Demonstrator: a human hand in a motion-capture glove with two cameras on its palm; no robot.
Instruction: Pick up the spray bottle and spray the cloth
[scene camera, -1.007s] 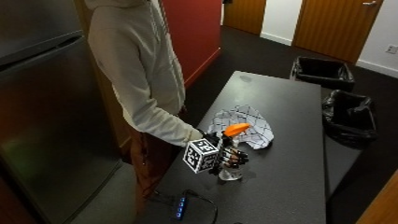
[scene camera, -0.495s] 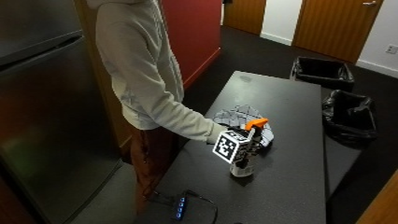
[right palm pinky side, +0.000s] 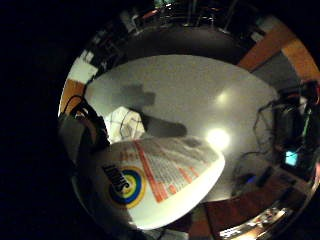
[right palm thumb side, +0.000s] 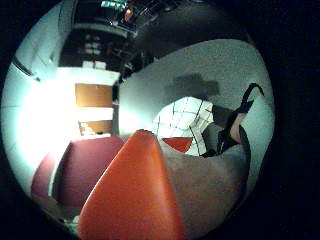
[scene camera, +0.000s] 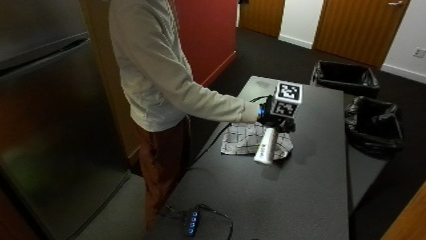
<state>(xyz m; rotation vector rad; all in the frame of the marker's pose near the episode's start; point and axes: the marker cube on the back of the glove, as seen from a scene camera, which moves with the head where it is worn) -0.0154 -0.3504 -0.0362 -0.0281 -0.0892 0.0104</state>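
From the outside view, the gloved right hand (scene camera: 276, 120) gripped the spray bottle (scene camera: 265, 146) by its neck, lifted off the bench (scene camera: 299, 190) and hanging body-down over the checked cloth (scene camera: 246, 139). In the little-finger palm view, the bottle's white labelled body (right palm pinky side: 160, 185) filled the foreground, the cloth (right palm pinky side: 122, 125) lying beyond. In the thumb-side view, the orange trigger head (right palm thumb side: 132, 195) sat close, aimed roughly towards the cloth (right palm thumb side: 185, 122). Pick-up looked done; spraying seemingly remained, no mist being visible.
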